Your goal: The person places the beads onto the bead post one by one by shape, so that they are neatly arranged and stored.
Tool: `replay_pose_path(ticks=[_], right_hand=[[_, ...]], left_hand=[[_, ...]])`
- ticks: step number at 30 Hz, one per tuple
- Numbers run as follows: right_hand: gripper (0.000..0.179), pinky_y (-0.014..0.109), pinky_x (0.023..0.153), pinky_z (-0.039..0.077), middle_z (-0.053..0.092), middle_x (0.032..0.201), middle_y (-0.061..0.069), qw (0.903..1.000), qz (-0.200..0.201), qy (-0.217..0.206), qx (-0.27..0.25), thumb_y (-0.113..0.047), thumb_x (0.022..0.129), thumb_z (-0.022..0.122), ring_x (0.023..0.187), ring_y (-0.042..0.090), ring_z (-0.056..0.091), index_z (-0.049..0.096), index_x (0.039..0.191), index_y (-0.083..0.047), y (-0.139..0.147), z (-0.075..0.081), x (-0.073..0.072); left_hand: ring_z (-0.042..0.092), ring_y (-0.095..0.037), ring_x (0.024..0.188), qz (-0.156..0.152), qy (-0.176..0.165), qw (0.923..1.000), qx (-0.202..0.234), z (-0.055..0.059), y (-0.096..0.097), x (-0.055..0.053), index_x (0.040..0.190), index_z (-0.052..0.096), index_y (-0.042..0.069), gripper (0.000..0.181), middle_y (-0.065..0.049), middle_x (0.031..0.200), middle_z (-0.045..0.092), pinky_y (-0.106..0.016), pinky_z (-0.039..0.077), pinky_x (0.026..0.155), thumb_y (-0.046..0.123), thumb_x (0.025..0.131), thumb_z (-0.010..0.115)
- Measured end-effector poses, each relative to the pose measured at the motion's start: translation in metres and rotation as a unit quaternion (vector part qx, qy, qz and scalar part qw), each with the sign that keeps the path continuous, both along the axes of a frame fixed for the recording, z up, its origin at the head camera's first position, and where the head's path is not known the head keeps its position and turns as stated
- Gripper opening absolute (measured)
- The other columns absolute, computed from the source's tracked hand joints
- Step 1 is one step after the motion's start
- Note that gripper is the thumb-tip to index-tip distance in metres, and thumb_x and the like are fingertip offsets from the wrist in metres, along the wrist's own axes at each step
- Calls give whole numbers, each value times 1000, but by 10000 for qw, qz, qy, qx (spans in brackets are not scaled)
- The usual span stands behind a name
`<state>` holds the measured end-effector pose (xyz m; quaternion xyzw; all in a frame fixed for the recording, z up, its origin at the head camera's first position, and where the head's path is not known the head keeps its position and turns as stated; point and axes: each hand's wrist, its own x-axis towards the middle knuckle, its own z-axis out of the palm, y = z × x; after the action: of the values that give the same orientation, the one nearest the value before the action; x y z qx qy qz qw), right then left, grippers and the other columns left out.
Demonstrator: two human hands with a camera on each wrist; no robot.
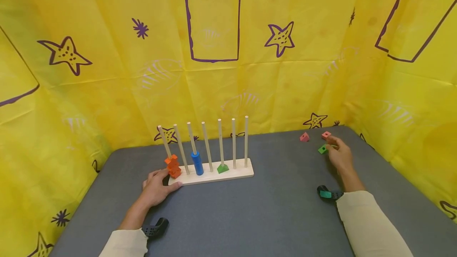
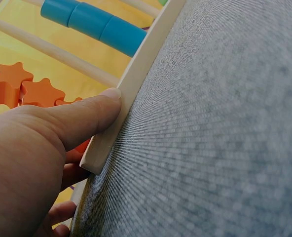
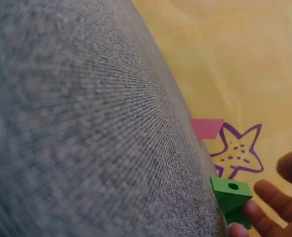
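Note:
My left hand (image 1: 156, 188) grips the left end of a wooden peg board (image 1: 228, 174), the thumb along its front edge and fingers behind. Several upright pegs stand on the board. Orange star-shaped pieces (image 1: 173, 167) are stacked on the leftmost peg, blue cylinders (image 1: 197, 163) on the third, and a green triangular block (image 1: 223, 168) on the fifth. Over at the far right, my right hand (image 1: 340, 156) reaches to a green block with a hole (image 3: 231, 187). Its fingertips are at the block's side, while the thumb stands apart from it.
Two pink blocks, one to the left (image 1: 304, 137) and one behind the fingers (image 1: 325, 135), lie near the back edge of the grey table (image 1: 264, 217). A yellow patterned curtain (image 1: 214, 86) hangs behind and at both sides.

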<state>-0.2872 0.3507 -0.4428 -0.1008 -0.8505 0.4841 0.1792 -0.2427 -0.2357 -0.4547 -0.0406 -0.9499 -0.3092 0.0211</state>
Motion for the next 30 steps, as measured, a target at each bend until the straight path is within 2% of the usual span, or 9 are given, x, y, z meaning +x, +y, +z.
replay_pose_path(ticks=[4,6,12,16,25,30], right_hand=[[43,53,92,38,47,135,27,9995,125,-127,277,-7,98,44,122,44,43,44,140,5,0,-2,0],[43,55,95,35,48,134,28,9990,160,-163,373,-5,97,45,120,45,44,45,138,6,0,-4,-1],[46,57,94,36,49,132,30,9951,352,-311,867,-2,92,52,113,45,47,47,137,6,1,-9,-2],[50,59,94,36,48,132,32,9908,491,-481,1169,-8,93,58,113,47,47,44,138,7,3,-11,-2],[32,56,85,39,61,109,28,9899,203,-473,1323,-17,94,61,101,44,52,63,116,6,2,-11,1],[33,58,88,38,60,116,28,9886,401,-552,1340,-17,96,59,105,44,52,60,123,2,2,-10,0]], left_hand=[[24,-47,129,-5,16,10000,-32,0,0,0,137,50,-2,77,-29,134,47,-63,15,95,46,82,74],[24,-47,129,10,13,10000,-51,0,-1,1,137,50,-2,76,-28,134,47,-63,15,95,46,83,74],[23,-47,129,19,14,10000,-56,-1,-1,2,137,49,-3,76,-29,134,47,-63,14,95,44,83,74],[23,-47,129,34,20,10000,-28,-2,-1,2,137,49,-4,77,-29,134,47,-63,14,95,45,82,74],[23,-47,129,25,-28,10000,-47,0,1,2,137,50,-3,76,-28,134,48,-64,13,96,44,83,74],[23,-47,129,35,-38,9999,-90,0,1,2,137,50,-3,76,-28,134,48,-64,14,96,45,83,73]])
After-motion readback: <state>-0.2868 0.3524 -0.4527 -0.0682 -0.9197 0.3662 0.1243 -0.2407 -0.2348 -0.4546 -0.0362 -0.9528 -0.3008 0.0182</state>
